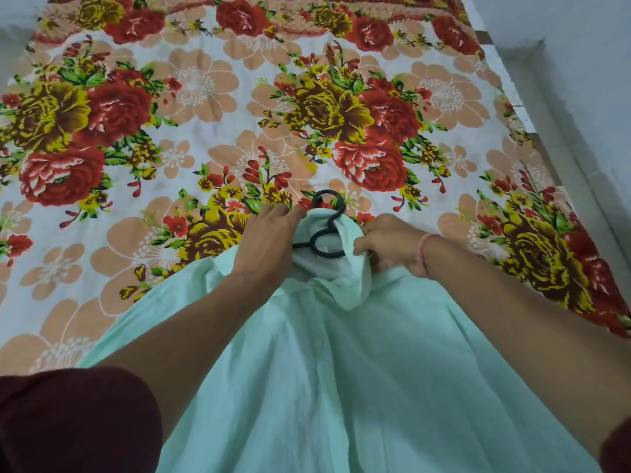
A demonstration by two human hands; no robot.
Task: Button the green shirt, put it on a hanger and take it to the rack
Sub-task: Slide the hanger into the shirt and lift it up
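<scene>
Nearest the camera, a dark maroon sleeve [68, 421] covered the person's left upper arm at the bottom edge of the view, and both bare forearms reached forward over the green shirt [341, 387]. The shirt lay front-up on the bed with its long axis running straight away from the person. Its hem end was closest, running out of view below, and its neck pointed toward the far end of the bed. It was a pale mint green, thin and softly creased, and it spread widest near the camera and narrowed toward the shoulders. Its front was closed along a central placket, where a small pale button [319, 341] showed.

Farther on, the collar [351, 278] stood bunched up between the two hands. The left hand [266, 240] had its fingers bent over the collar's left edge and gripped the fabric there. The right hand [389, 244] was curled tightly and pinched the collar's right side, and a thin pink band [423, 254] circled its wrist. A black hanger [327, 230] sat inside the neck opening. Its looped neck was visible within the collar, and its hook stuck out beyond it, pointing away from the person.

Beyond the hands stretched a bedsheet [205, 97], white and printed with large red, yellow and peach flowers. A pale grey surface [580, 46] bordered it at the far right.
</scene>
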